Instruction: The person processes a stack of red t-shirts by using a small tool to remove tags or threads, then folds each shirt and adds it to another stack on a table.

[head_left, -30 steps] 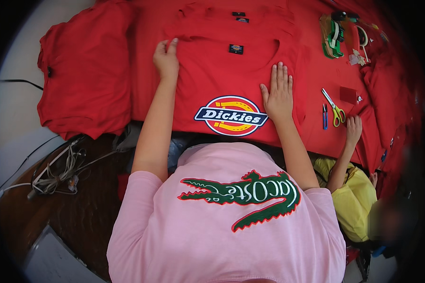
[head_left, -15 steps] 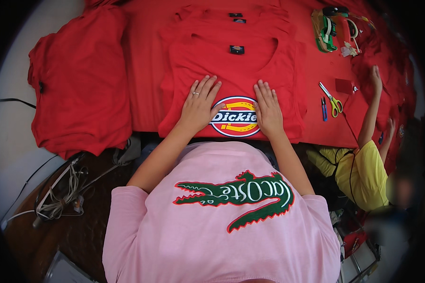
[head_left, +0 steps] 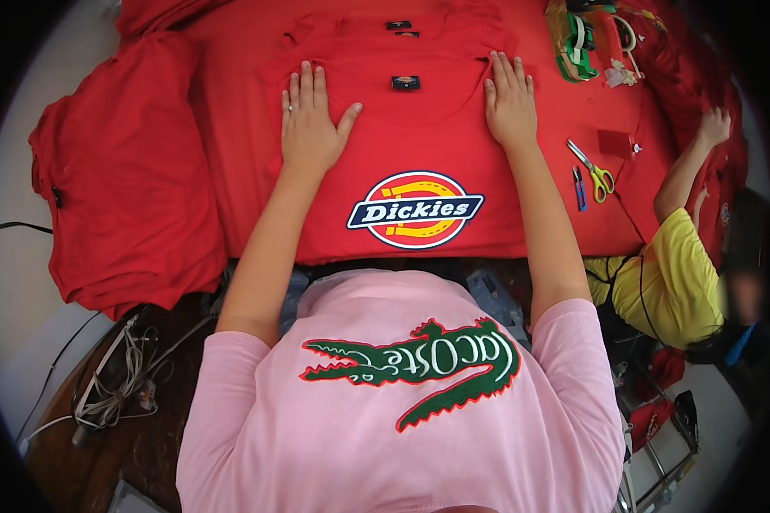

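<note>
Head view: L cam of side-by-side pair, worn up top — looks steeply down & fwd over pink shirt (head_left: 257, 410) to bench (head_left: 565, 115), near; L hand (head_left: 311, 124) & R hand (head_left: 512, 107) land upper mid-pic. Wide fisheye, upright, unmirrored — edges bowed, corners dark.

Red shirts (head_left: 411, 128), scissors (head_left: 592, 168) and snips (head_left: 580, 190) suggest a garment workshop.

Matt cloth shirt (head_left: 415, 128); metal scissor blades (head_left: 580, 155)
</note>
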A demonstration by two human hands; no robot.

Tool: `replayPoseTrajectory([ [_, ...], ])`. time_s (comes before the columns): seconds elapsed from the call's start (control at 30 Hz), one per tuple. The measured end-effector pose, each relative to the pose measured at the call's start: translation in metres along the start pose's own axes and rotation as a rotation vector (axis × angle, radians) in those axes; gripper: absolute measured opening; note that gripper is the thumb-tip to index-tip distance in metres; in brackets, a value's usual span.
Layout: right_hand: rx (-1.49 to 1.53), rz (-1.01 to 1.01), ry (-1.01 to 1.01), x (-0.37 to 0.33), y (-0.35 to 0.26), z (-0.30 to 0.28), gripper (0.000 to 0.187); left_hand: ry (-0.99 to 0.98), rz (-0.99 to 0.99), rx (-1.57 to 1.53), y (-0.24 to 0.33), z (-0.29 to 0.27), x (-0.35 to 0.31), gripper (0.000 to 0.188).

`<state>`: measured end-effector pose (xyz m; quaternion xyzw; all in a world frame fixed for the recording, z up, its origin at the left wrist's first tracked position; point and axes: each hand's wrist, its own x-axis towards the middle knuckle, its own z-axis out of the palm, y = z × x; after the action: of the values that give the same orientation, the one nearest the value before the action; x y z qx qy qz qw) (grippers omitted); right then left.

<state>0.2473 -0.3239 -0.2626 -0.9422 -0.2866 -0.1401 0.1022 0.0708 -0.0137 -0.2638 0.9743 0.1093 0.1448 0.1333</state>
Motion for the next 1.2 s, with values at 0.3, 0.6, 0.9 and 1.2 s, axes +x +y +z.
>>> replayPoseTrajectory([
  [0.3, -0.124, 0.158, 0.141, -0.003, -0.014, 0.011, 0.059, -0.024, 0.003, 0.165, -0.005, -0.006, 0.019, 0.088],
  [0.6, 0.042, -0.019, -0.186, -0.185, -0.032, -0.076, 0.06, -0.122, -0.212, 0.119, 0.009, -0.054, -0.188, 0.079],
  [0.9, 0.171, 0.156, 0.107, -0.251, 0.038, -0.11, 0.049, 0.101, -0.629, -0.207, 0.011, -0.067, -0.275, 0.056],
  [1.2, 0.819, 0.657, -0.298, -0.242, 0.061, -0.116, 0.029, 0.031, -1.102, -0.871, -0.011, -0.078, -0.257, 0.034],
])
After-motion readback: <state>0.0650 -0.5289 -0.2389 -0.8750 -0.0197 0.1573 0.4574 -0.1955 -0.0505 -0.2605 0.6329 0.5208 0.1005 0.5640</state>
